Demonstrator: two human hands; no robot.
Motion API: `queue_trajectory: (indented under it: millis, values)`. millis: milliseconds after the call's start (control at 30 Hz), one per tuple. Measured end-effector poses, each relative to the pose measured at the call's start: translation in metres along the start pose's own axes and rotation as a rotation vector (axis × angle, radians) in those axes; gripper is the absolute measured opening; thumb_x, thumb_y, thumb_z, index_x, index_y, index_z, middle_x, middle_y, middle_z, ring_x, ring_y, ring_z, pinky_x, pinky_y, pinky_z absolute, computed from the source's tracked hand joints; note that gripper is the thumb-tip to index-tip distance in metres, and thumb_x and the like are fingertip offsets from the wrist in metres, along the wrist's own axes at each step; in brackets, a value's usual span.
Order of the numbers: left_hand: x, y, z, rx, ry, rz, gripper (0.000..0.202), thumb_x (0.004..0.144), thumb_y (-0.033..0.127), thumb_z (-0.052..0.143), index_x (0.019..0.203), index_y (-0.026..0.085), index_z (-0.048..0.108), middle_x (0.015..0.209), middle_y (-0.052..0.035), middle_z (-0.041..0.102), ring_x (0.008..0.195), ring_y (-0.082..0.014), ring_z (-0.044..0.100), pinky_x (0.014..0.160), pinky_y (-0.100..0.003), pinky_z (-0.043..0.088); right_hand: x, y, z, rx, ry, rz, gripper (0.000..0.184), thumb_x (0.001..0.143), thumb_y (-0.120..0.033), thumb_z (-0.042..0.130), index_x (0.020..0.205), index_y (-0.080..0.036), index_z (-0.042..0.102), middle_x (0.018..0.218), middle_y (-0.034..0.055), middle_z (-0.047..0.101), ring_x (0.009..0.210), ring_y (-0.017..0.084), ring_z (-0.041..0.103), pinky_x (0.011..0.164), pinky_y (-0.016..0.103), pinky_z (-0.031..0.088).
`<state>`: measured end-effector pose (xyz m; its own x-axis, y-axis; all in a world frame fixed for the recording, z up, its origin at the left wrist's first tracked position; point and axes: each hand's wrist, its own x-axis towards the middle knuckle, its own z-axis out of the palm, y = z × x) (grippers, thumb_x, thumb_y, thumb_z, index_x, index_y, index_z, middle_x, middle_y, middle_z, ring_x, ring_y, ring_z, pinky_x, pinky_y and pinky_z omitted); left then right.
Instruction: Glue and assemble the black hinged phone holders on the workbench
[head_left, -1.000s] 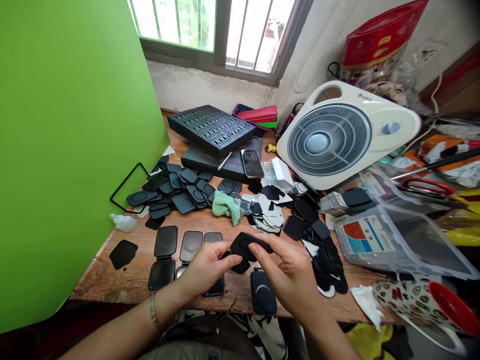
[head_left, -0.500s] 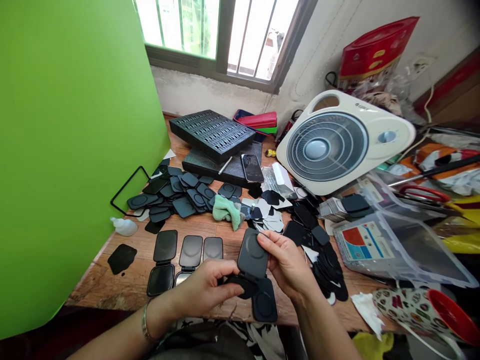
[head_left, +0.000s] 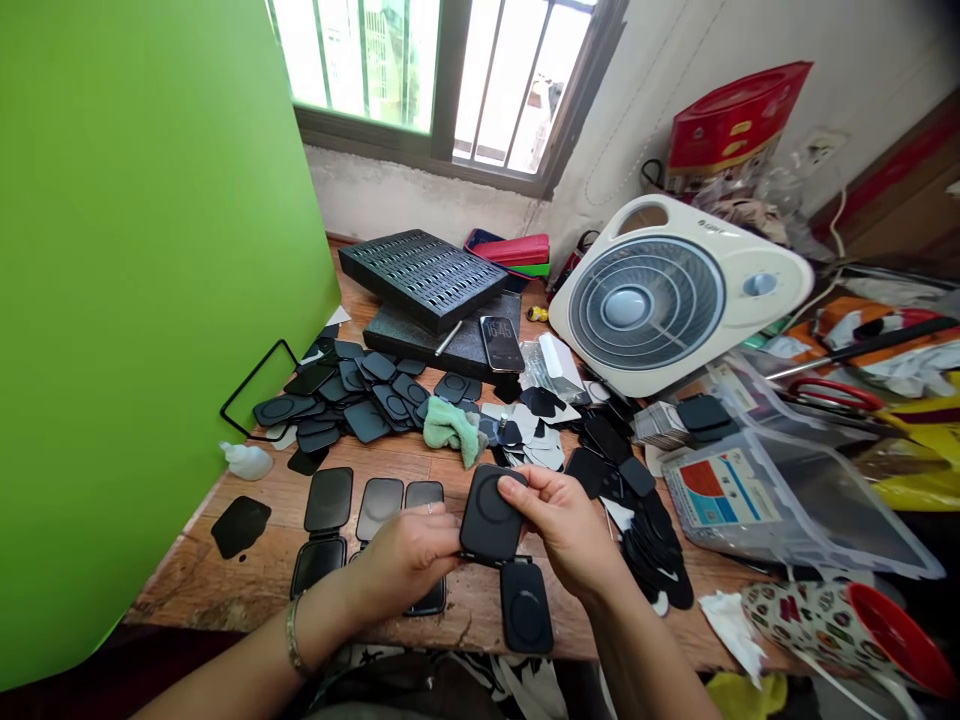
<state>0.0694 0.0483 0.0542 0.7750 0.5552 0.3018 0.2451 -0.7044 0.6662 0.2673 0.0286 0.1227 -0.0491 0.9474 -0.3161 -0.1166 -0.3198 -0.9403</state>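
- white fan (head_left: 652, 300), leaning up at back right of the table
- phone (head_left: 501, 343) just left of fan, lying on a dark slab
- slotted black tray (head_left: 422, 272) further left of fan, tilted on the same slab
- green cloth (head_left: 452, 428) left of fan, nearer the table's front
- heap of black pads (head_left: 352, 390) left of fan, past the cloth
- red bag (head_left: 731, 115) behind fan
- clear plastic box (head_left: 787, 500) right of fan, nearer the front
- patterned mug (head_left: 847, 620) well in front of fan, right
- green board (head_left: 150, 300) far left of fan

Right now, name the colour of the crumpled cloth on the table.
Crumpled cloth: mint green, head view.
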Motion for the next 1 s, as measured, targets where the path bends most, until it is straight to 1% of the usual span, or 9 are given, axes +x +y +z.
queue_trajectory:
  millis: [133,267,400,500,667,733,800,900,1000]
  values:
    - [0.001,0.000,-0.001,0.021,-0.007,-0.003,0.025,0.083,0.004,0.046,0.085,0.018,0.066,0.080,-0.0040,0.065,0.071,-0.0150,0.057,0.064,-0.023,0.039,0.002,0.005,-0.002,0.083,0.000,0.044,0.031,0.071,-0.044,0.076,0.080,-0.014,0.069,0.069,0.0008,0.065,0.056,0.008,0.053,0.050,0.018,0.041]
    - [0.006,0.004,0.001,-0.125,0.012,-0.076,0.029,0.085,0.005,0.043,0.088,0.018,0.068,0.083,-0.0049,0.066,0.076,-0.0149,0.060,0.068,-0.022,0.044,0.004,0.010,-0.005,0.073,0.035,0.058,0.033,0.071,-0.045,0.075,0.081,-0.015,0.069,0.070,0.0011,0.064,0.057,0.009,0.053,0.051,0.020,0.041]
    - [0.010,0.010,0.005,-0.397,0.048,-0.247,0.017,0.083,0.016,0.057,0.093,0.017,0.070,0.083,-0.0050,0.066,0.079,-0.0163,0.059,0.074,-0.024,0.048,0.006,0.011,-0.007,0.007,0.081,0.022,0.036,0.069,-0.048,0.076,0.081,-0.015,0.069,0.066,0.0005,0.063,0.053,0.009,0.051,0.047,0.019,0.038]
    - [0.012,0.013,0.009,-0.702,0.031,-0.321,0.033,0.076,0.026,0.069,0.108,0.018,0.069,0.102,-0.0078,0.064,0.095,-0.0200,0.059,0.083,-0.027,0.049,0.003,0.011,-0.007,-0.038,0.098,-0.012,0.036,0.070,-0.049,0.075,0.080,-0.015,0.068,0.065,0.0003,0.063,0.054,0.009,0.052,0.048,0.019,0.039]
    - [0.013,0.012,0.012,-0.887,0.093,-0.400,0.026,0.080,0.030,0.067,0.100,0.016,0.073,0.102,-0.0087,0.066,0.096,-0.0203,0.060,0.090,-0.031,0.047,0.010,0.003,-0.018,-0.214,0.065,-0.043,0.043,0.078,-0.058,0.061,0.080,-0.015,0.067,0.067,0.0026,0.063,0.053,0.011,0.053,0.049,0.024,0.043]
    - [0.015,0.010,0.009,-0.942,0.123,-0.443,0.026,0.079,0.029,0.068,0.100,0.015,0.072,0.102,-0.0085,0.068,0.098,-0.0211,0.060,0.092,-0.032,0.045,0.031,-0.008,-0.027,-0.467,0.155,-0.112,0.047,0.083,-0.061,0.051,0.089,-0.017,0.067,0.076,0.0060,0.066,0.060,0.016,0.059,0.054,0.028,0.047]
    - [0.017,0.008,0.004,-1.019,0.151,-0.515,0.028,0.078,0.029,0.070,0.101,0.014,0.071,0.102,-0.0081,0.070,0.096,-0.0207,0.061,0.092,-0.032,0.045,0.068,-0.022,-0.035,-0.735,0.327,-0.212,0.049,0.086,-0.058,0.045,0.104,-0.018,0.064,0.096,0.0106,0.068,0.084,0.022,0.064,0.070,0.033,0.051]
    - [0.022,0.004,-0.004,-1.107,0.223,-0.579,0.032,0.073,0.028,0.074,0.101,0.014,0.069,0.100,-0.0069,0.071,0.096,-0.0192,0.063,0.093,-0.033,0.045,0.137,-0.043,-0.038,-0.913,0.481,-0.240,0.059,0.081,-0.049,0.058,0.128,-0.015,0.048,0.133,0.0189,0.048,0.125,0.031,0.042,0.100,0.042,0.036]
    - [0.028,0.000,-0.009,-1.113,0.306,-0.586,0.035,0.069,0.027,0.078,0.100,0.014,0.069,0.102,-0.0069,0.071,0.097,-0.0193,0.063,0.095,-0.033,0.044,0.196,-0.053,-0.032,-1.075,0.521,-0.143,0.081,0.068,-0.047,0.072,0.132,-0.008,0.041,0.139,0.0276,0.038,0.130,0.039,0.034,0.104,0.050,0.028]
